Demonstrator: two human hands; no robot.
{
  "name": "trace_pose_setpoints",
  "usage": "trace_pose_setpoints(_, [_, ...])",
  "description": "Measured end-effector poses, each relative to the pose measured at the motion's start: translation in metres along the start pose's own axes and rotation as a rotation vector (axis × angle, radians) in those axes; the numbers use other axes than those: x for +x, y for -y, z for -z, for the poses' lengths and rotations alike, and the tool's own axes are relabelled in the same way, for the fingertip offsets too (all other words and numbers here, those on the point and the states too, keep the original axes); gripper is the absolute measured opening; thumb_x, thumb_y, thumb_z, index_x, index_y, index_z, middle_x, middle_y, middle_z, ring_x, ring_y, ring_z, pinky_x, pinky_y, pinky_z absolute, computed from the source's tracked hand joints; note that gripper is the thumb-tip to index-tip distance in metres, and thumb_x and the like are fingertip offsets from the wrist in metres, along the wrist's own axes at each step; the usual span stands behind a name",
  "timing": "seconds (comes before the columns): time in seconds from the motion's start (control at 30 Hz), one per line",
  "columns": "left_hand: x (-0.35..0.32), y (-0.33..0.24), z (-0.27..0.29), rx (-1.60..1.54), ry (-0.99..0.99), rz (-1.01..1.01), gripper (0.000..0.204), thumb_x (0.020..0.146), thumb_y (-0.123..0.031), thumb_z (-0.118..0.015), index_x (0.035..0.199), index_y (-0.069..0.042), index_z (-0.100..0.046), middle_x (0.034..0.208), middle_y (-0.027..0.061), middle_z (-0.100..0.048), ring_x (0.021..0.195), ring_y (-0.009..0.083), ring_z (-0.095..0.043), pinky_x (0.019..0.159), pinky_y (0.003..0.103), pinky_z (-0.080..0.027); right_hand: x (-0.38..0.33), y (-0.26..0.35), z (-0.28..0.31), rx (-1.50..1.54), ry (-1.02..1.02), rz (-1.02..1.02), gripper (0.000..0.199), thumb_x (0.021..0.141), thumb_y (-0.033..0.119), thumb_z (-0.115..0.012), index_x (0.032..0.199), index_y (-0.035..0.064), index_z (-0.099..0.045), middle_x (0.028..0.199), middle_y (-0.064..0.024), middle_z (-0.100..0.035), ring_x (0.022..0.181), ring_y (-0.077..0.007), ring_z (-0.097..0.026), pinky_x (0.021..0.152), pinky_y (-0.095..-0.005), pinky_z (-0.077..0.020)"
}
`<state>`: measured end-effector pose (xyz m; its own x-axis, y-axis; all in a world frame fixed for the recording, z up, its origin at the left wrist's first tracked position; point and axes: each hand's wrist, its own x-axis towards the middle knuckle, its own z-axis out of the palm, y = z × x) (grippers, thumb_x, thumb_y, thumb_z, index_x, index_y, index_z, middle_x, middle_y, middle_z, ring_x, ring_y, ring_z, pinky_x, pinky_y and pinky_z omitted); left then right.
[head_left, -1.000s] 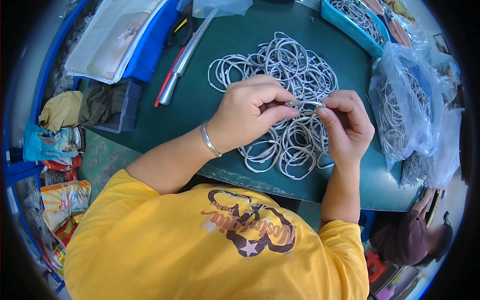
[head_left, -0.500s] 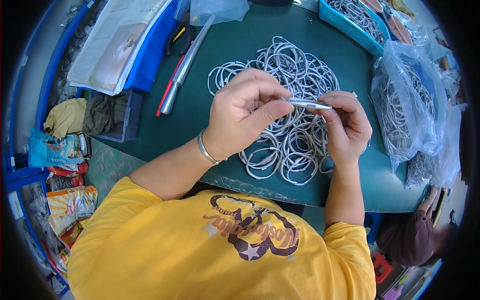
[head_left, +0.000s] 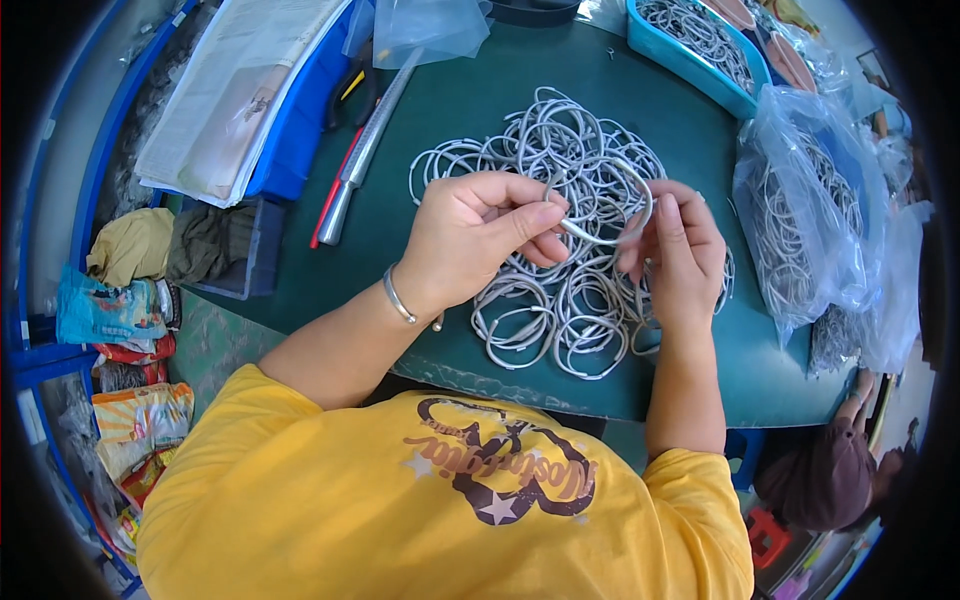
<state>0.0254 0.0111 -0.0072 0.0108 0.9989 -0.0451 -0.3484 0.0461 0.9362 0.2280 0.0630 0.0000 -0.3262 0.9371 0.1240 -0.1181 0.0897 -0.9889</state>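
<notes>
Between my hands a thin silver-coloured bangle (head_left: 645, 172) is held up, its loop facing up toward me. My left hand (head_left: 490, 225) pinches its left side between thumb and fingers. At its right side, my right hand (head_left: 682, 250) closes thumb and fingers round the rim; the fingertips behind it are partly hidden. Just beneath both hands lies a large tangled heap of similar grey bangles (head_left: 510, 320) on the dark green table (head_left: 390, 270). A plain metal cuff (head_left: 398, 295) sits on my left wrist.
Left on the table lie a tapered metal rod (head_left: 352, 170), a red stick (head_left: 347, 180) and black-and-yellow pliers (head_left: 350, 85), beside a blue bin (head_left: 290, 130) topped with papers. At right stand a turquoise basket (head_left: 690, 62) and a clear bag (head_left: 800, 220) of rings. Another person (head_left: 825, 475) sits lower right.
The bangle has turned from edge-on to showing its open loop. My left hand has moved slightly left and down, and my right hand's fingers have shifted along the rim.
</notes>
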Motion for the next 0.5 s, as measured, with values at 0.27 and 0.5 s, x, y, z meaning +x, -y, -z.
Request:
trace_pose_setpoints(0.27, [0.005,0.01,-0.004,0.583,-0.091,-0.697,0.018,0.073,0.007,-0.068,0.09,-0.001,-0.068,0.089,0.01,-0.066,0.079,0.0162,-0.065,0.065,0.024,-0.053,-0.006,0.012,-0.003,0.214,-0.046,0.09,0.013,0.088,0.001,-0.056,0.101,-0.002,-0.056,0.087,-0.0146,-0.064,0.071,-0.0174,-0.065,0.057,-0.0256,-0.0542])
trace_pose_setpoints(0.5, [0.003,0.007,-0.004,0.64,0.114,-0.742,0.046,0.063,0.006,-0.076,0.107,-0.004,-0.066,0.116,0.0134,-0.058,0.089,0.0162,-0.063,0.069,0.023,-0.053,-0.006,0.007,0.008,0.527,-0.015,-0.211,0.016,0.089,0.003,-0.054,0.103,-0.0048,-0.055,0.086,-0.0162,-0.064,0.07,-0.0203,-0.066,0.056,-0.0253,-0.0575])
